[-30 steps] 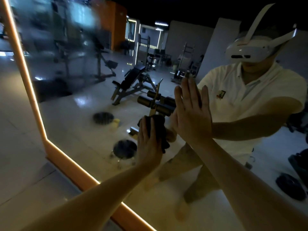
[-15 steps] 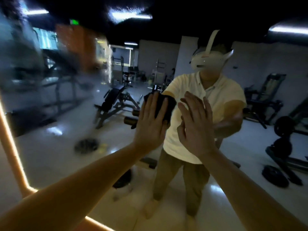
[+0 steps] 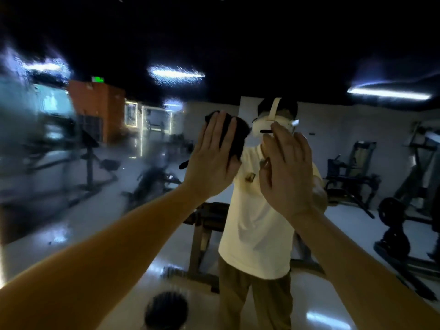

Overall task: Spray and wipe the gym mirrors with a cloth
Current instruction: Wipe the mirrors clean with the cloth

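Mirror (image 3: 59, 167): fills the view. Far-L section of the glass is hazy and streaked, so the refl. there is blurred. Centre and R sections reflect sharply.

Weight plate (image 3: 166, 310): refl. only, on the floor at the bottom edge, L of centre.

L hand (image 3: 214, 160): raised, palm to the glass, fingers straight and together. No curl, no pinch. The flat palm presses the cloth onto the mirror.

Cloth (image 3: 234, 139): dark, bunched, sandwiched btw L palm and glass. Visible past the fingertips and the R edge of the hand.

R hand (image 3: 289, 172): just beside L hand, not touching it. Fingers straight, holds nothing. Palm faces the glass; contact w/ the glass cannot be told.

Seat machine (image 3: 352, 177): refl. only, R of both hands.
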Demonstrator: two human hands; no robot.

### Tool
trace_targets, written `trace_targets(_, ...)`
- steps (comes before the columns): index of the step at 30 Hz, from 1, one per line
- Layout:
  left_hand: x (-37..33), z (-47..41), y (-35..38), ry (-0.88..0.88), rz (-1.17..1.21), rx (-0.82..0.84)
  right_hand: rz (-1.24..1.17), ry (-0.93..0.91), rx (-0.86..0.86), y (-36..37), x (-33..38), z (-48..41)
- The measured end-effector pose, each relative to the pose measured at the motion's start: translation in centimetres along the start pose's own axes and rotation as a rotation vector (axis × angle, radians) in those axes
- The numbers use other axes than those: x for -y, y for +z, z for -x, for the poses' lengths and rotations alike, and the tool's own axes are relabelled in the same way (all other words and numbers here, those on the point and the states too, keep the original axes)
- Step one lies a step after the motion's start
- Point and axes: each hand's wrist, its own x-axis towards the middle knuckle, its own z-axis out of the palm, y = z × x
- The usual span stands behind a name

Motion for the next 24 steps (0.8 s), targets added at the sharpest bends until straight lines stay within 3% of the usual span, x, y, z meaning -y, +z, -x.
trace_targets(7, 10.7, 3.3, -1.8, -0.212, -0.131, -0.042, 0.188, 0.0, 0.051, 3.8, 1.9, -4.2)
trace_targets(12, 10.5, 3.1, -1.6, -0.388, -0.121, -0.119, 0.212, 0.01, 0.027, 4.9, 2.0, -3.9)
trace_targets(20, 0.7, -4.0, -0.3, -0.004, 0.011, -0.092, 0.173, -0.002, 0.002, 4.6, 1.9, -3.9)
trace_targets(24, 2.3, -3.8, -1.1, 0.165, 0.019, -0.021, 0.162, -0.016, -0.011, 4.6, 1.7, -3.8)
